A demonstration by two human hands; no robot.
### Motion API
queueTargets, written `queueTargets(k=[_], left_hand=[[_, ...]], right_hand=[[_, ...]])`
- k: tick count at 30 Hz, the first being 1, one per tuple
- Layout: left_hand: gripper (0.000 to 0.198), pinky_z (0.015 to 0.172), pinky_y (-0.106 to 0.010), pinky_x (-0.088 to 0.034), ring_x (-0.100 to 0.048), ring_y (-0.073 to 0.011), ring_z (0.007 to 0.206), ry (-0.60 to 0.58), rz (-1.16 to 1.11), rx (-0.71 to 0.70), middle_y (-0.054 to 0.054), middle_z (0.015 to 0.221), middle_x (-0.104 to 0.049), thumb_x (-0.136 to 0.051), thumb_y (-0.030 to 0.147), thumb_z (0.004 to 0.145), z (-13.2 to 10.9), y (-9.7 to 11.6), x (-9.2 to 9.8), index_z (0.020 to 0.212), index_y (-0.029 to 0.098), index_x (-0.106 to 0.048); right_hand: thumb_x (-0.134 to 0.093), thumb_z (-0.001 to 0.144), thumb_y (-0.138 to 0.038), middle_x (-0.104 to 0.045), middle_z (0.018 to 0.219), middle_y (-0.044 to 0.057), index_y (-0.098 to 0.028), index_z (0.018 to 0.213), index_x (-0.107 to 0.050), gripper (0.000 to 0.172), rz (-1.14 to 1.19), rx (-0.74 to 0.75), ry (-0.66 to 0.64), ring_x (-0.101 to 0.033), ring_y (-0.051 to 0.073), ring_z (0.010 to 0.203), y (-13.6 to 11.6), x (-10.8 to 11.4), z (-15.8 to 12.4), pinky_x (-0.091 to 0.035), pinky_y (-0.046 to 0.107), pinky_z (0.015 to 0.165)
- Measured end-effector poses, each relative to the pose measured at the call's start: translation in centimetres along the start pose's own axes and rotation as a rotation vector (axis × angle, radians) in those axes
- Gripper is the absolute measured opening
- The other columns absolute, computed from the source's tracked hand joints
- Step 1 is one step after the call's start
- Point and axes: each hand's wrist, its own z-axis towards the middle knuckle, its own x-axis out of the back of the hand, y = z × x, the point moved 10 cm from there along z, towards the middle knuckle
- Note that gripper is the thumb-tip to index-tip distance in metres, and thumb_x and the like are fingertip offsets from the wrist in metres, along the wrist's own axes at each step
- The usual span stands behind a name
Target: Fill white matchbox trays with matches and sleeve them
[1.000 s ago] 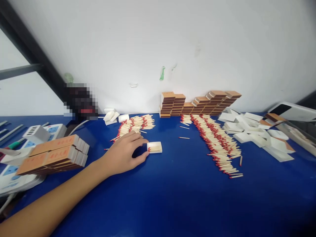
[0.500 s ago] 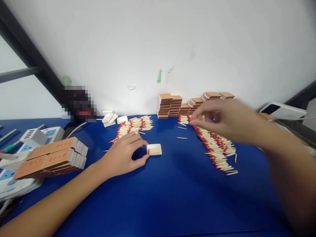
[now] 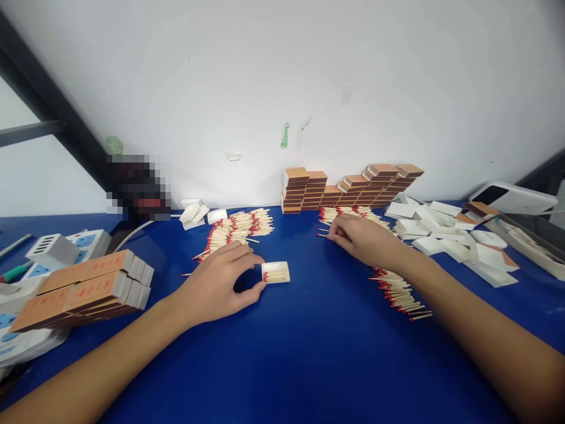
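My left hand [image 3: 225, 281] rests on the blue table, thumb and fingers closed on the left end of a small white matchbox tray [image 3: 282, 266]. Inside the tray, several red-headed matches lie along its near side. My right hand [image 3: 357, 238] is pinched low over the table at the left edge of the right-hand match pile [image 3: 399, 294]. A match [image 3: 322, 236] sticks out to the left from its fingertips, head outward. The right hand and forearm cover part of that pile. Beyond my left hand spreads another match pile [image 3: 238, 227].
Stacked matchboxes [image 3: 313, 191] stand against the wall. White empty trays [image 3: 445, 229] lie heaped at the right, beside a white device [image 3: 514, 197]. Bundled matchboxes [image 3: 88, 288] sit at the left by a power strip [image 3: 95, 244]. A few trays [image 3: 193, 213] lie back left.
My right hand has come down and left from above the pile to the loose matches, its fingers now pinched there. The left hand stays on the tray. The view has shifted slightly.
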Motion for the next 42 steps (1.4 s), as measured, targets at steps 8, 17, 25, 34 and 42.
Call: queueTargets(k=[8,17,25,34,42], left_hand=[[0.022,0.084,-0.039,-0.054,-0.063,-0.0215,0.091,0.051,0.012,-0.058,-0.006,0.095,-0.069,-0.063,0.028,0.097,0.0,0.7,0.5,0.117,0.019,-0.068],[0.023,0.083,-0.037,-0.054,-0.064,-0.0208,0.090,0.086,0.005,-0.086,-0.006,0.093,-0.069,-0.066,0.028,0.096,-0.1,1.1,0.8,0.117,0.018,-0.068],[0.022,0.082,-0.037,-0.054,-0.063,-0.0203,0.088,0.094,0.014,-0.096,-0.006,0.092,-0.069,-0.065,0.028,0.097,0.0,1.4,0.9,0.118,0.019,-0.068],[0.024,0.082,-0.038,-0.055,-0.065,-0.0215,0.089,0.096,0.012,-0.112,-0.007,0.092,-0.070,-0.065,0.027,0.097,-0.1,1.6,1.0,0.118,0.018,-0.069],[0.024,0.081,-0.038,-0.054,-0.065,-0.0219,0.088,0.071,0.023,-0.105,-0.007,0.091,-0.069,-0.064,0.028,0.097,-0.1,1.5,0.7,0.117,0.016,-0.069]], right_hand=[[-0.052,0.100,-0.034,-0.067,0.097,0.010,-0.020,0.098,-0.065,0.019,-0.001,0.036,0.099,-0.062,0.025,0.086,0.8,0.0,0.7,-0.045,0.036,0.074],[-0.046,0.103,-0.030,-0.068,0.102,0.012,-0.022,0.091,-0.059,0.019,-0.017,0.005,0.070,-0.065,0.027,0.095,0.6,-0.7,0.5,-0.048,0.038,0.080],[-0.043,0.105,-0.032,-0.065,0.105,0.012,-0.023,0.093,-0.055,0.020,-0.008,0.046,0.119,-0.064,0.026,0.093,-1.4,0.2,-0.2,-0.049,0.040,0.083],[-0.042,0.106,-0.032,-0.070,0.100,0.009,-0.024,0.096,-0.056,0.019,0.107,0.142,0.056,-0.066,0.025,0.089,-5.4,0.2,-1.7,-0.049,0.038,0.077],[-0.043,0.108,-0.035,-0.072,0.101,0.008,-0.023,0.097,-0.061,0.024,0.107,0.186,0.052,-0.068,0.023,0.085,-6.8,0.2,-2.3,-0.050,0.036,0.076]])
